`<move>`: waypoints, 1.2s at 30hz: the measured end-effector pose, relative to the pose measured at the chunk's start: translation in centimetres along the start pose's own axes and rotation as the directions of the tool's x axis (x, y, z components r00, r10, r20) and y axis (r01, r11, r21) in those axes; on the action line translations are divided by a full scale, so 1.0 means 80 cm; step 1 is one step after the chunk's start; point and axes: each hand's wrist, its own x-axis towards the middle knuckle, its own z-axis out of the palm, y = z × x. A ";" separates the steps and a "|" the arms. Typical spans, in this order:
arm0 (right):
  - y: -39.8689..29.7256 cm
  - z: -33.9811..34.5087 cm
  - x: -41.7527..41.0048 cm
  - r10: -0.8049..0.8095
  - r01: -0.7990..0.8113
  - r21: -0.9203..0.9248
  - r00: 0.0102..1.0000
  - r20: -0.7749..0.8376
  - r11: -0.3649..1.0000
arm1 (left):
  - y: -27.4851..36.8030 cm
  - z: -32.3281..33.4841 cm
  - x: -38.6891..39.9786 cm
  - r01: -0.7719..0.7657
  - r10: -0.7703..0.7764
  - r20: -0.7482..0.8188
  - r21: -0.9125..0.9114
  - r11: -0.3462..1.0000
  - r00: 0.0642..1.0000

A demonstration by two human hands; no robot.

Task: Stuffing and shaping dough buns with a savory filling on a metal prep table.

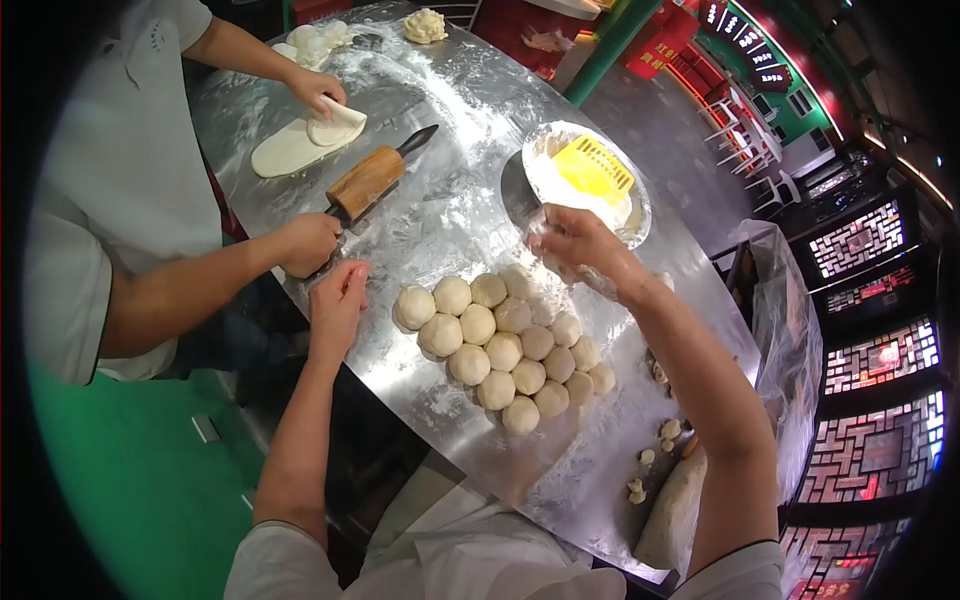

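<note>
A cluster of round dough balls [504, 351] lies on the floured steel table [420, 405] in front of me. My right hand [581, 244] is over the far side of the cluster, by the near rim of a metal bowl [641, 225]. Its fingers are bent, and white flour falls or spreads below them; whether flour is still in the hand I cannot tell. In the bowl are flour and a yellow slotted plastic scoop [592, 169]. My left hand [341, 296] rests at the table's left edge, fingers curled loosely, with nothing visible in it.
At the left, a co-worker's hand [311, 244] holds a wooden rolling pin [366, 184]; the other hand [319, 88] lifts a flat dough sheet [285, 152]. More dough [425, 26] lies at the far end. Small dough scraps [670, 430] and a large wrapped dough mass [671, 510] are at the right.
</note>
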 end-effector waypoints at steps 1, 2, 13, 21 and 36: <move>-0.016 0.005 -0.013 -0.001 0.038 0.240 0.988 -0.152 0.970 | 0.002 0.000 0.000 -0.013 0.013 -0.001 -0.007 1.000 1.000; -0.017 0.004 -0.023 0.014 -0.007 0.081 0.996 -0.089 0.997 | 0.004 0.001 -0.001 -0.018 0.018 -0.004 -0.010 1.000 1.000; 0.035 0.059 -0.121 -0.171 0.144 -0.124 0.952 -0.252 0.982 | 0.007 0.001 -0.004 -0.073 0.073 -0.014 0.025 0.997 0.997; 0.120 -0.008 -0.052 -0.342 -0.025 -0.490 0.685 -0.643 0.872 | 0.005 0.009 0.001 -0.099 0.100 -0.004 0.058 0.993 0.995; 0.210 -0.002 0.052 -0.260 -0.394 -0.677 0.712 -0.652 0.621 | 0.004 0.004 -0.005 -0.078 0.079 -0.013 0.086 0.993 0.997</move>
